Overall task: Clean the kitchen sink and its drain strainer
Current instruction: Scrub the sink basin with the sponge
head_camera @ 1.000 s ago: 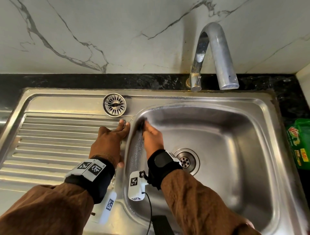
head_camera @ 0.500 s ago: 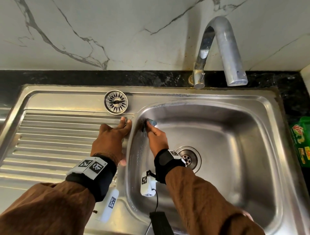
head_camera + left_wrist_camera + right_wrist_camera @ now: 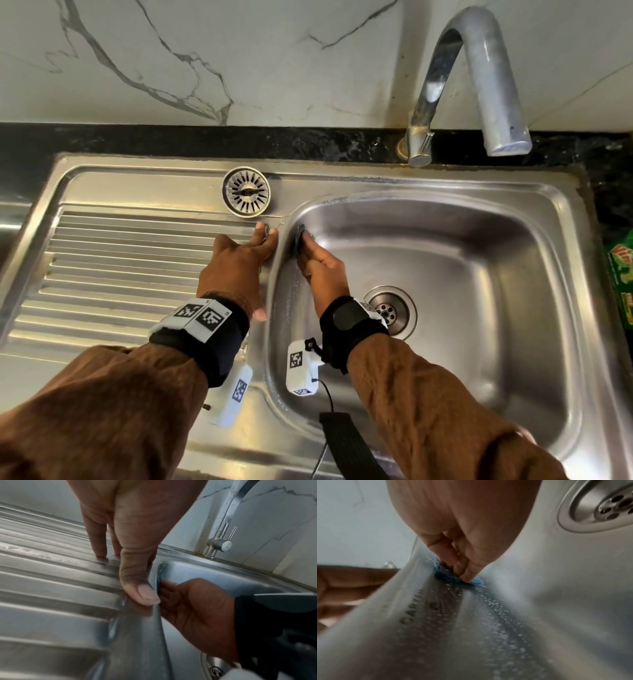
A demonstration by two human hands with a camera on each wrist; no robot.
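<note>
A stainless steel sink (image 3: 479, 274) has its round drain strainer (image 3: 246, 192) lying out on the ledge above the ribbed drainboard. The drain opening (image 3: 390, 310) in the basin floor is uncovered. My right hand (image 3: 318, 263) presses a blue scrub pad (image 3: 447, 578) with curled fingers against the basin's left wall, near the far left corner. Soapy droplets streak that wall (image 3: 488, 615). Beside it, my left hand (image 3: 253, 270) lies flat on the drainboard (image 3: 51, 574), its thumb (image 3: 137, 585) on the basin rim.
A curved metal faucet (image 3: 479, 68) rises from the black counter behind the basin, spout over the far right. A green packet (image 3: 621, 274) lies on the counter at the right edge. A marble wall (image 3: 239, 51) stands behind. A black strap (image 3: 342, 442) hangs at the near rim.
My right hand has rubbed the pad in small strokes at the basin's far left corner. The left hand has stayed on the drainboard.
</note>
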